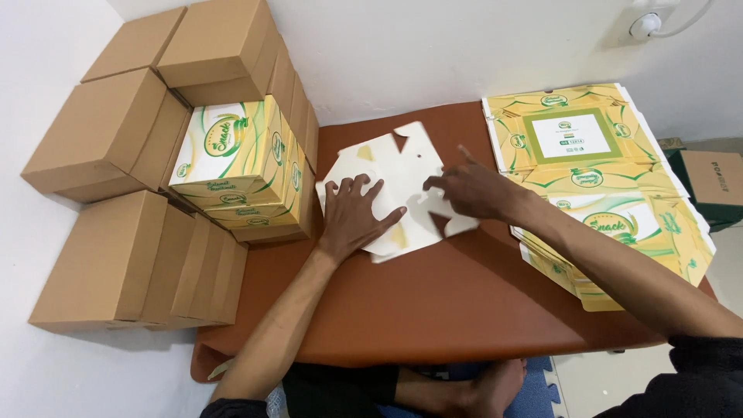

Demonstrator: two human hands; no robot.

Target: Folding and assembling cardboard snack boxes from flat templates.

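so this one's a box folding setup on a low brown table [433,310]. the flat box blank [391,190] in the middle lies white side up, flaps spread out, not folded into any shape yet as far as i can see. left hand [354,217] is pressed flat on it, fingers spread, palm down, holding nothing, just pinning the card near its lower left part. right hand [474,188] rests on the right side of the same blank with fingers loosely open and one finger sticking up a bit; looks like it's touching a flap edge but i can't tell if it's really pinching it or just resting there.

progress wise: to the left, against the wall, there's a stack of finished boxes [236,166], yellow and green printed ones piled up, and around them a bunch of plain brown cartons [104,139], some higher, some lower on the floor. so a fair few look done already. on the right side of the table sits a pile of unfolded printed blanks [588,178], yellow with a white panel, fanned out and hanging over the table edge. that pile looks pretty thick, so i'd guess plenty is left to fold.

the blank under the hands seems right at the start, every flap lying flat.
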